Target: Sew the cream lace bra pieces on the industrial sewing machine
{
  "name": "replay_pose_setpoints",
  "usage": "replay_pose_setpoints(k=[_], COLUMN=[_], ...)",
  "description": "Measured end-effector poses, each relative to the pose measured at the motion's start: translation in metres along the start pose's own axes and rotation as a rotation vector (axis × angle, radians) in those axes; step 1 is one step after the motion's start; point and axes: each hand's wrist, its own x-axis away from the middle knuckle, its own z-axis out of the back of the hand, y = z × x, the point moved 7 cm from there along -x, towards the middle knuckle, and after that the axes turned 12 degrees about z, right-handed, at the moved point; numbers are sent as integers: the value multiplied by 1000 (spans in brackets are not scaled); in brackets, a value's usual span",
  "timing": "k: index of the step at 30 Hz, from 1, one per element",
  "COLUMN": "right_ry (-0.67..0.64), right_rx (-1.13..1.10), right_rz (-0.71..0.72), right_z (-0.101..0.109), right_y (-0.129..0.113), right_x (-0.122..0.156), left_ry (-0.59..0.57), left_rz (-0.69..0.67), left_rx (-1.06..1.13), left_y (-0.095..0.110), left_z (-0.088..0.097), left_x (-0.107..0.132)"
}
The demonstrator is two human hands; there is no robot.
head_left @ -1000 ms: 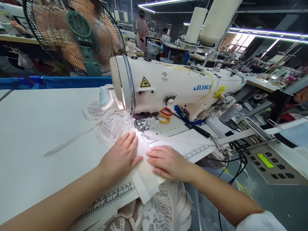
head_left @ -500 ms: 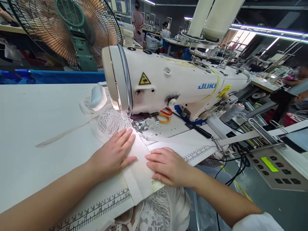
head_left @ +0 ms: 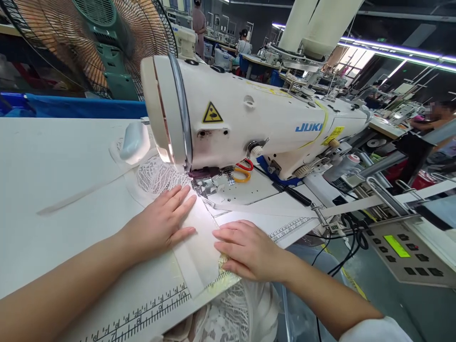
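My left hand [head_left: 162, 221] lies flat with fingers stretched out on white lace fabric [head_left: 158, 176], just left of the presser foot [head_left: 204, 186] of a white JUKI sewing machine [head_left: 249, 126]. My right hand [head_left: 244, 248] rests flat, fingers together, on a plain white fabric strip [head_left: 199, 242] that runs from the table's front edge toward the needle. More lace [head_left: 228, 316] hangs off the table edge below my hands. A ruler scale [head_left: 142, 313] is printed along the table front.
Red-and-yellow scissors [head_left: 242, 172] lie on the machine bed. A control panel [head_left: 402, 249] with a green display sits at the right. A standing fan [head_left: 96, 42] stands behind the table. White thread cones [head_left: 313, 23] rise above the machine. Other people work at far tables.
Both hands have slid a little left and toward me with the fabric. The view has dipped and moved closer to the machine.
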Motion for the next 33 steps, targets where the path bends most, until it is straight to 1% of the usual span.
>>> replay_pose_setpoints(k=[3,6,8,12,15,17,19,22,25,30,33], right_ry=[1,-22,-46,-54,-46,-20,14,29,10,-52,-90], right_rx=[3,6,6,-6,-19,-25,-19,0,7,-2,19], right_rz=[-7,-13,-18,-24,-38,-39,-38,-52,-78,-107,-124], right_z=[1,0,-1,-2,-1,1,3,3,2,1,1], right_y=[0,1,1,1,2,1,2,4,9,20,26], right_x=[0,0,1,1,1,1,2,3,2,-10,-18], left_ry=[-10,27,69,119,166,192,189,152,138,140,115], left_rz=[-2,-43,-99,-231,-255,-260,-270,-248,-227,-258,-264], left_rx=[13,18,36,67,74,86,100,130,153,156,147], left_y=[-6,-2,8,39,55,59,59,51,42,31,25], left_z=[1,8,13,19,16,13,10,8,9,9,10], left_x=[-5,-5,0,18,31,37,40,38,35,29,25])
